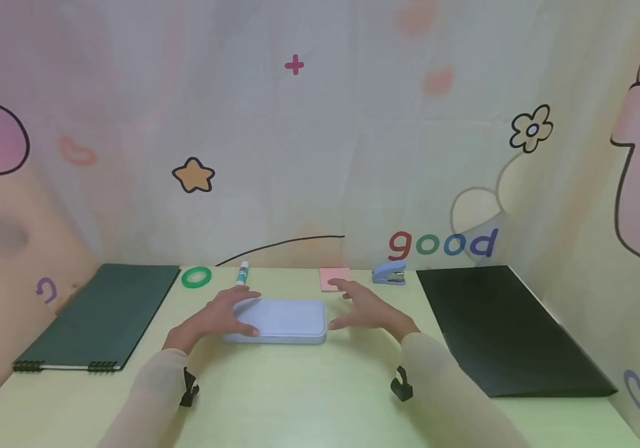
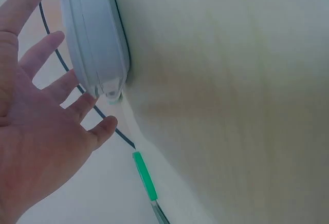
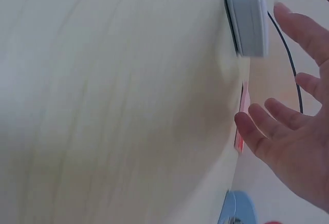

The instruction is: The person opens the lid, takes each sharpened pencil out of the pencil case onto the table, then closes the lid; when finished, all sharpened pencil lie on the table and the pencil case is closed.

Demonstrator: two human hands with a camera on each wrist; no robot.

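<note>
Nearest us, two sleeved forearms, each with a small black clip at the wrist, reach out over the pale green worktop (image 1: 297, 398).

Item 1: left hand (image 1: 220, 316). We see its fingers (image 2: 49, 49) straight and spread, lying on the left end of the case, curled round nothing.

Item 2: right hand (image 1: 367, 309). It sits just beside the case's right end, fingers (image 3: 295, 26) apart and relaxed. From the right wrist view it stands a little clear of the case rather than touching.

Item 3: pale blue case (image 1: 281, 320), lying flat at mid-worktop between our two hands. It is a shallow oblong with rounded corners and a seam running round its side. We judge it rigid, light and smooth-skinned, likely to slide on the worktop if pushed. The best hold looks to be the two short ends, or thumb and fingers across the long edges.

Item 4: dark green spiral notebook (image 1: 101, 317), flat, well to the left.

Item 5: black folder (image 1: 499, 330), flat, well to the right.

Item 6, far row against the patterned backdrop: green tape ring (image 1: 196, 277), glue stick (image 1: 242, 273), pink sticky notes (image 1: 334, 278), blue stapler (image 1: 390, 273).
</note>
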